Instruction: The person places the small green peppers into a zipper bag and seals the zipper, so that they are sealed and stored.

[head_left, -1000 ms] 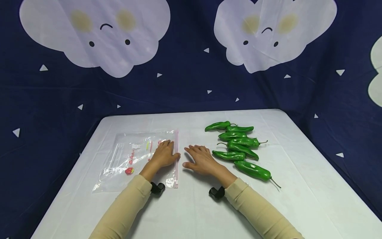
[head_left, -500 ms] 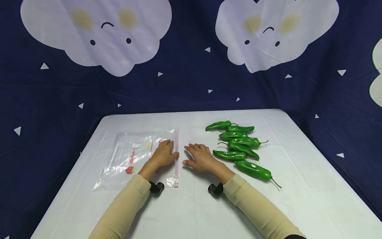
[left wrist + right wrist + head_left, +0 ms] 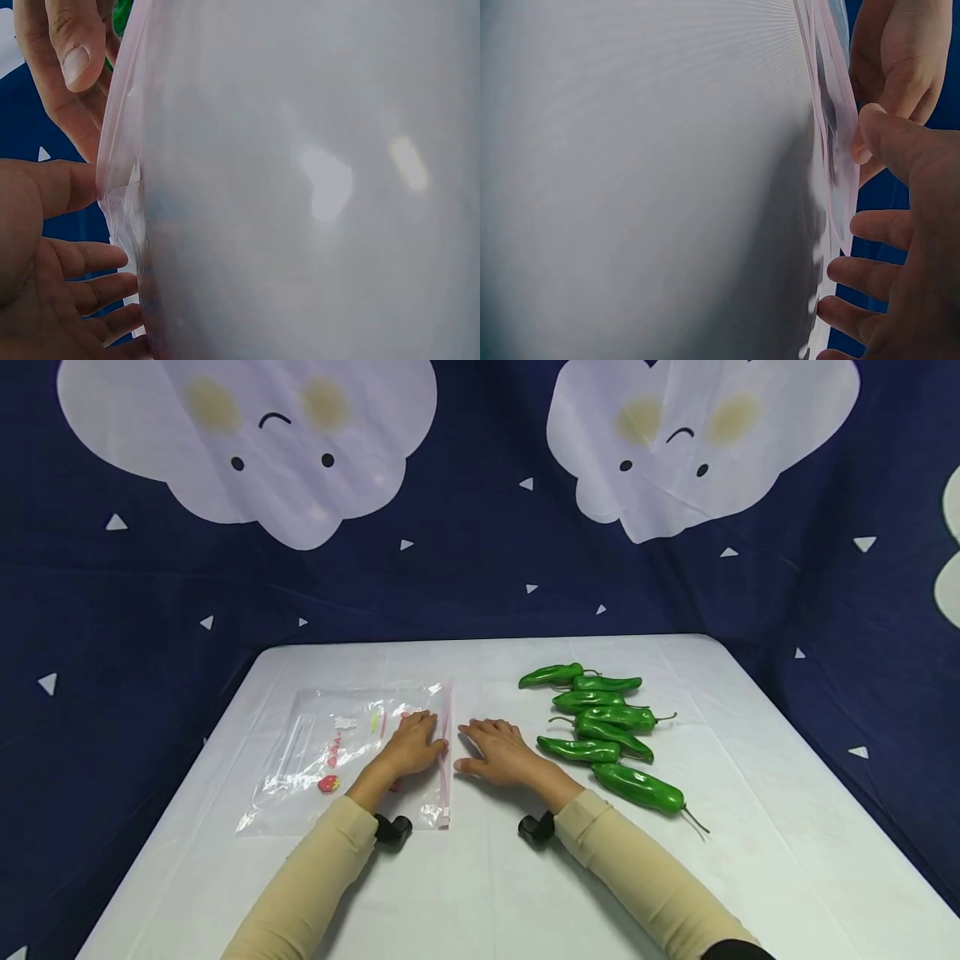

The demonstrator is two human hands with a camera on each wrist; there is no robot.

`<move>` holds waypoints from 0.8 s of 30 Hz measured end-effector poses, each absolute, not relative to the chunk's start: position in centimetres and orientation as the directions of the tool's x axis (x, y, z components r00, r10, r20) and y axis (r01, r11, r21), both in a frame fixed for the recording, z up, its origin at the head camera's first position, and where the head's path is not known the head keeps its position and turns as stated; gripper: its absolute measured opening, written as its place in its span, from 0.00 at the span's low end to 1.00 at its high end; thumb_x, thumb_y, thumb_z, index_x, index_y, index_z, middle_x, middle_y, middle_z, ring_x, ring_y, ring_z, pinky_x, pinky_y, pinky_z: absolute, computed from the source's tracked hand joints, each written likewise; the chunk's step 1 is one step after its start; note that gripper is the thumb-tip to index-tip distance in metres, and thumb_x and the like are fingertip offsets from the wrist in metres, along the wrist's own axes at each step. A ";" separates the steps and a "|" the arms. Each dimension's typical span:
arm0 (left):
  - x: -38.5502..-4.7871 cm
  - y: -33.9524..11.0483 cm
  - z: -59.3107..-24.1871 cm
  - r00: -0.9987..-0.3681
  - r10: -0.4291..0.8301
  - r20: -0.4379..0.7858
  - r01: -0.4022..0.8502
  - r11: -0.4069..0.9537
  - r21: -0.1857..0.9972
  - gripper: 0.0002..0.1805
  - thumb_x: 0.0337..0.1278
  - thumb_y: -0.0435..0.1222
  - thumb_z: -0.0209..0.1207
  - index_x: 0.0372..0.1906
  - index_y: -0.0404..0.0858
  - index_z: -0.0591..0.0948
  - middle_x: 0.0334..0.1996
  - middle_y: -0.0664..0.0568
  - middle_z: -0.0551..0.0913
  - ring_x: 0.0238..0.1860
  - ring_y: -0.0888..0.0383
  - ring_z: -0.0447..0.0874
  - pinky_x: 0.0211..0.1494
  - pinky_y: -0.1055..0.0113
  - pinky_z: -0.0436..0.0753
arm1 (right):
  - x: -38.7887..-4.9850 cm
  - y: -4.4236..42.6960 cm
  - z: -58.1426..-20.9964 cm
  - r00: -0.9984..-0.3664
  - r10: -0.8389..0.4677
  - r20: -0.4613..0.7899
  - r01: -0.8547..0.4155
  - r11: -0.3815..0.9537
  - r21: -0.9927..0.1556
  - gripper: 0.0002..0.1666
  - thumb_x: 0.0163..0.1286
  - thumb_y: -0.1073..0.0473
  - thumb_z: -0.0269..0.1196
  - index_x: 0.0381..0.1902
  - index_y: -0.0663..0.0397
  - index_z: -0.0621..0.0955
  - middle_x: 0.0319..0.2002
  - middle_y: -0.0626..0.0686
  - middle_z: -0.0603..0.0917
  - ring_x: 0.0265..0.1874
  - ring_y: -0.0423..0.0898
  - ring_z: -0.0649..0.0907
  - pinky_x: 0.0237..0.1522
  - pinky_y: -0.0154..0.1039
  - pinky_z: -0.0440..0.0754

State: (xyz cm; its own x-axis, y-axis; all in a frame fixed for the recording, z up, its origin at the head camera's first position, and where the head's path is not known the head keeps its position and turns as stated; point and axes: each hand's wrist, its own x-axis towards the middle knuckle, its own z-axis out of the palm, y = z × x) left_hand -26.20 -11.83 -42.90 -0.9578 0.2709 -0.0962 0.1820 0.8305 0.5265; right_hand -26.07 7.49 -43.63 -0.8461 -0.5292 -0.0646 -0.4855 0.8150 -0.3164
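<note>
A clear plastic zip bag (image 3: 281, 806) with strawberry prints lies flat on the table, its pink zip strip (image 3: 446, 785) on the right side. My left hand (image 3: 408, 750) rests on the bag with its fingers extended, the thumb at the pink strip. Just right of that strip my right hand (image 3: 504, 756) hovers low or lies on the table, fingers spread, holding nothing. In the left wrist view the pink edge (image 3: 120, 142) bulges up beside the left thumb. In the right wrist view the right hand's fingers (image 3: 870, 277) are separate and nearly straight.
Several green peppers (image 3: 637, 787) lie in a loose column to the right of the right hand. A white cloth (image 3: 480, 893) covers the table. Behind it hangs a dark blue curtain (image 3: 465, 593) with cloud prints.
My right hand has shifted slightly left, closer to the bag's pink strip. The left thumb has drawn in a little onto the strip. Bag and peppers stay in place.
</note>
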 end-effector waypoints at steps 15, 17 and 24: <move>-26.1 -12.1 -42.8 -0.952 0.296 -0.083 0.200 0.802 0.562 0.32 0.64 0.40 0.51 0.68 0.26 0.61 0.70 0.32 0.57 0.73 0.37 0.49 0.77 0.44 0.52 | -26.5 6.8 -43.8 -0.834 -0.547 -0.070 -0.504 0.808 -0.304 0.40 0.65 0.36 0.56 0.70 0.46 0.63 0.71 0.57 0.62 0.70 0.60 0.61 0.70 0.60 0.60; -26.1 -12.2 -42.8 -0.951 0.299 -0.078 0.205 0.800 0.564 0.32 0.64 0.39 0.51 0.67 0.26 0.61 0.70 0.32 0.58 0.73 0.37 0.50 0.77 0.44 0.52 | -26.6 6.7 -43.9 -0.833 -0.549 -0.070 -0.506 0.806 -0.305 0.41 0.65 0.35 0.56 0.70 0.45 0.63 0.71 0.57 0.61 0.70 0.60 0.60 0.70 0.59 0.60; -26.2 -12.4 -43.0 -0.950 0.305 -0.071 0.210 0.789 0.578 0.30 0.63 0.38 0.51 0.67 0.26 0.62 0.70 0.32 0.58 0.73 0.37 0.50 0.77 0.44 0.52 | -27.0 6.4 -43.8 -0.830 -0.551 -0.086 -0.505 0.808 -0.303 0.41 0.65 0.35 0.55 0.71 0.45 0.62 0.72 0.57 0.60 0.71 0.60 0.59 0.71 0.60 0.58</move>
State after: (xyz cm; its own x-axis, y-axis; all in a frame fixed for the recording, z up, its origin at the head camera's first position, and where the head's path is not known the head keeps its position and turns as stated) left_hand -26.15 -12.39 -43.01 -0.9498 0.3047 -0.0714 0.2097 0.7887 0.5779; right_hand -26.97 6.36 -43.76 -0.8300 -0.5511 -0.0858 -0.5052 0.8081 -0.3028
